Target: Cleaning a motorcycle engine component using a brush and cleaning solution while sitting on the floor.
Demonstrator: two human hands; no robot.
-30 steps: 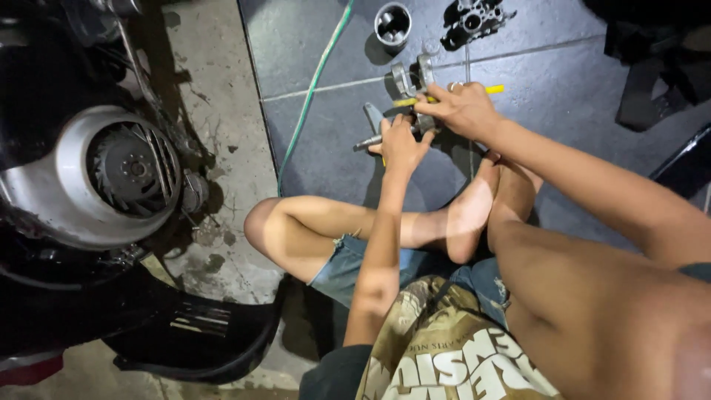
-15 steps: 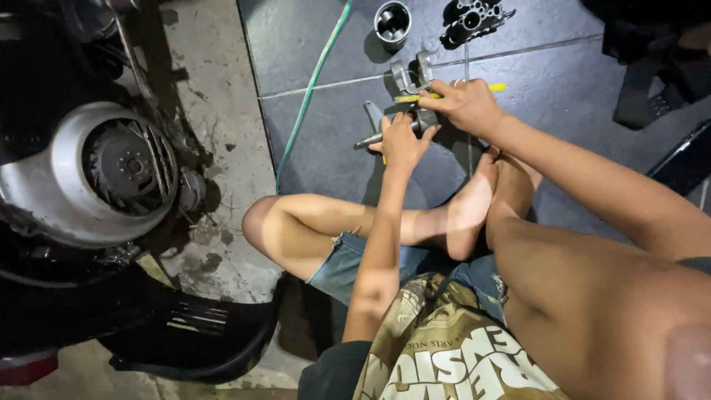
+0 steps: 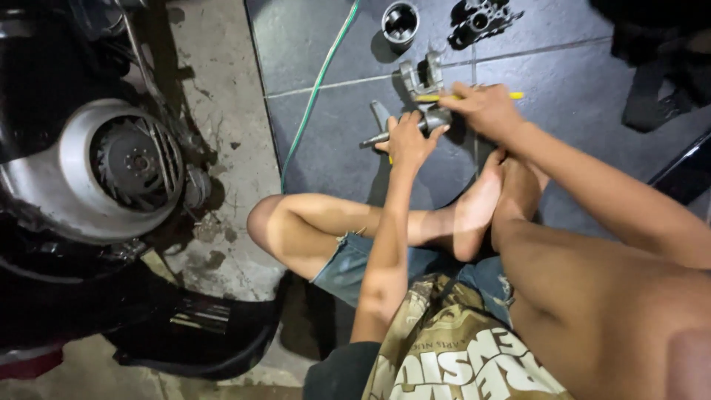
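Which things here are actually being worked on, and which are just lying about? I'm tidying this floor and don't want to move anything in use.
In hand:
left hand steadying the grey metal part
right hand holding the yellow-handled tool

Lying about:
metal cylinder
dark metal casting
green hose
scooter engine cover

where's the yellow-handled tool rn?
Head view, upper centre-right: the yellow-handled tool is in the right hand, lying across the grey metal part on the dark floor tiles, its yellow end poking out to the right. The left hand steadies the part just below.
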